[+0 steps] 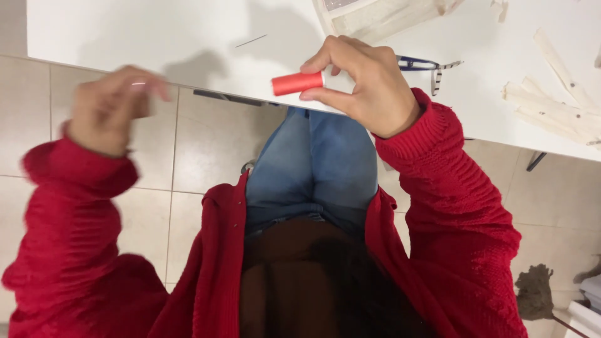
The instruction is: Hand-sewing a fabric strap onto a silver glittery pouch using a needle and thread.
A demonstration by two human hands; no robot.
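Two hands are up in front of a white surface. The right hand pinches a small tube, a red cap on a white body, between the thumb and the fingers. The red end sticks out to the left of the hand, and the white part is mostly hidden under the fingers. The tube lies sideways, just over the near edge of the surface.

The left hand is blurry. It is held up over the floor, near the edge of the surface and well apart from the tube. Its fingers look curled in, and something thin and pale shows at the fingertips, but I cannot tell what it is or if the hand really grips it.

Both arms wear a red knit sweater. Blue jeans show below the surface, between the arms.

On the surface, just past the right hand, lie blue glasses with striped arms. Further right are pale flat wooden strips, some lying across each other. At the top sits a pale frame or tray, partly cut off. A thin dark line, like a pin or wire, lies on the bare white part.

The floor has light tiles. A dull brown fuzzy thing sits on it at the lower right.
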